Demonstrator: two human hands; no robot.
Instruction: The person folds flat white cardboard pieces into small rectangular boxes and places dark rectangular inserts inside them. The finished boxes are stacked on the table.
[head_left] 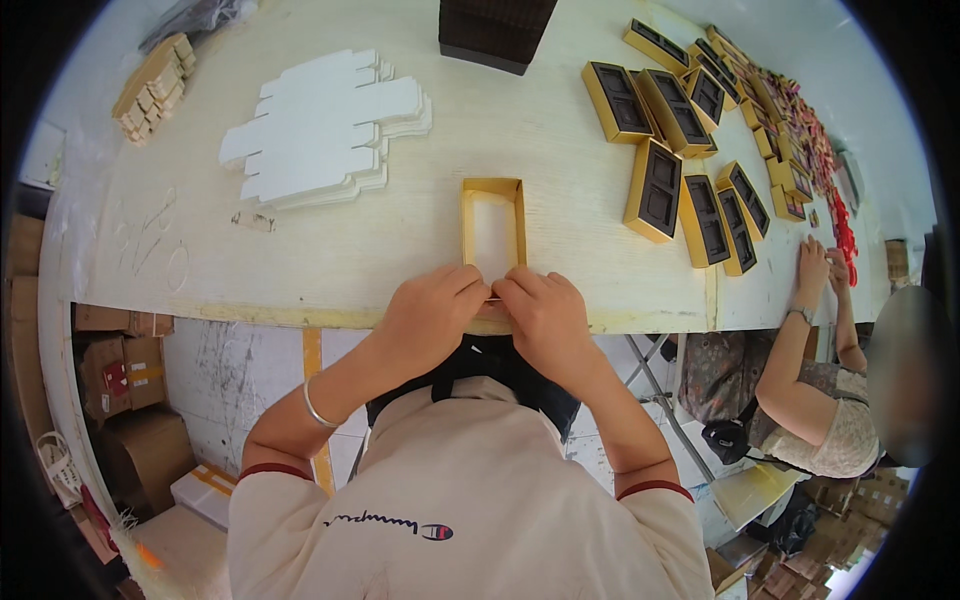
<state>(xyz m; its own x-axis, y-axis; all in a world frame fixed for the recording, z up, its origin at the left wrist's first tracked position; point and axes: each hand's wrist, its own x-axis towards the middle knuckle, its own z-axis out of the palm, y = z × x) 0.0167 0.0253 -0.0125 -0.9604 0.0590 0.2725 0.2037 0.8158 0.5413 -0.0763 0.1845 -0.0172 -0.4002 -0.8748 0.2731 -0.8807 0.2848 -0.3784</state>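
A gold-walled open box (522, 222) with a white bottom lies lengthwise before me at the table's front edge. My left hand (432, 312) and my right hand (543, 318) both grip its near end, fingers bent and pinched over the wall, thumbs close together. The hands hide most of that end. To the left is a stack of flat white die-cut cardboard blanks (315, 125). Several gold boxes with dark inserts (655, 190) stand to the right, apart from my hands.
Dark foam blocks (495, 35) stand at the far middle of the table (350, 260). Folded gold card pieces (153, 88) sit at the far left. On the right, a co-worker (820, 400) works beside small boxes and red ribbons (840, 215). Cardboard cartons (145, 455) fill the lower left.
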